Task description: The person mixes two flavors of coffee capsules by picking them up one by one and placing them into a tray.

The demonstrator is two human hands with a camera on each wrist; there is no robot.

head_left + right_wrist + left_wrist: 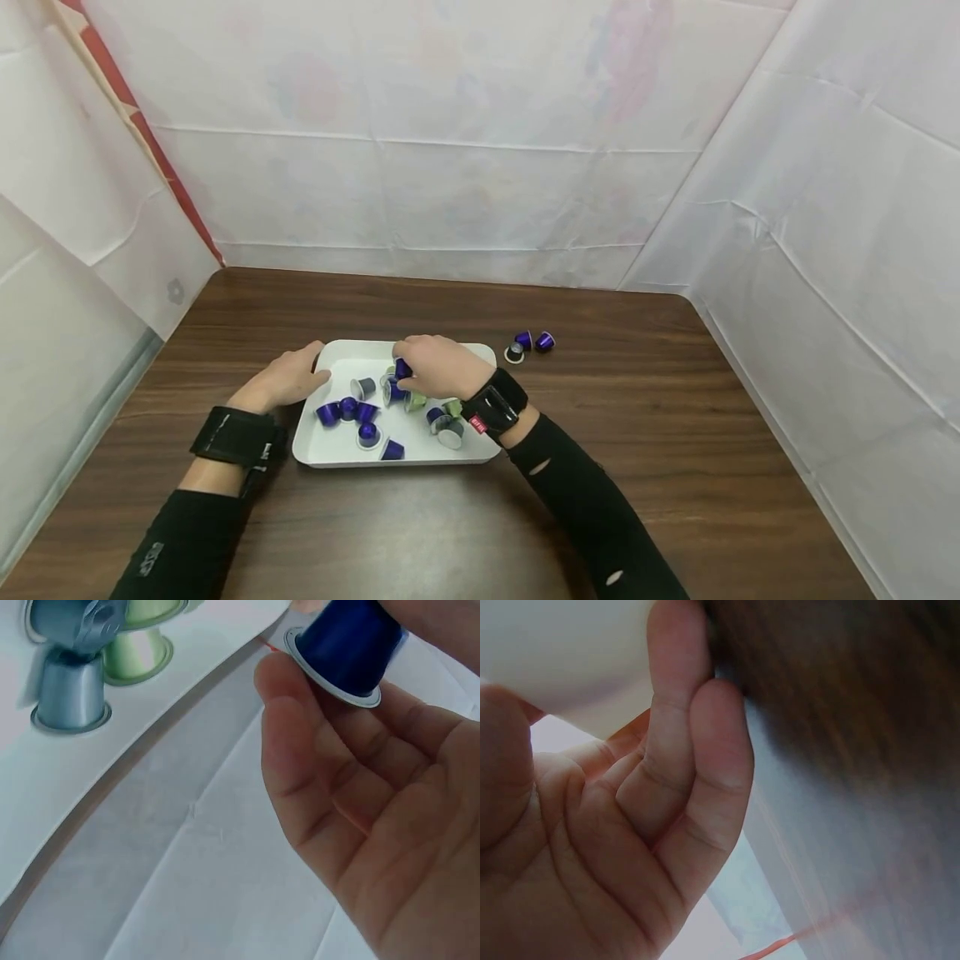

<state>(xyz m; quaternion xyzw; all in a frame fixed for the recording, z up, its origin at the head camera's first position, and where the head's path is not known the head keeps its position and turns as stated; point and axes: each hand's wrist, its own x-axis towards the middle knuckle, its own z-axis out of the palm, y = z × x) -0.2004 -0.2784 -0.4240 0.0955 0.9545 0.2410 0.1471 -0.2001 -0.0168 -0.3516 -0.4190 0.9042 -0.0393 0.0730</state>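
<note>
Over the white tray (345,454), my right hand (442,367) pinches a dark blue coffee capsule (352,649) between thumb and fingertips. Its silver rim points toward the fingers in the right wrist view. Below and around that hand lie more capsules: green ones (415,402), a grey one (363,388) and several blue ones such as this upright blue capsule (367,433). At the tray's left end my left hand (285,379) grips the rim, with the thumb toward the tray and the other fingers along its outside. Part of the tray (570,652) shows between them.
Beyond the tray's far right corner, two purple capsules (545,341) and one dark grey capsule (514,352) lie on the brown wooden table (637,433). White sheeting (450,200) hangs behind the table and along both sides.
</note>
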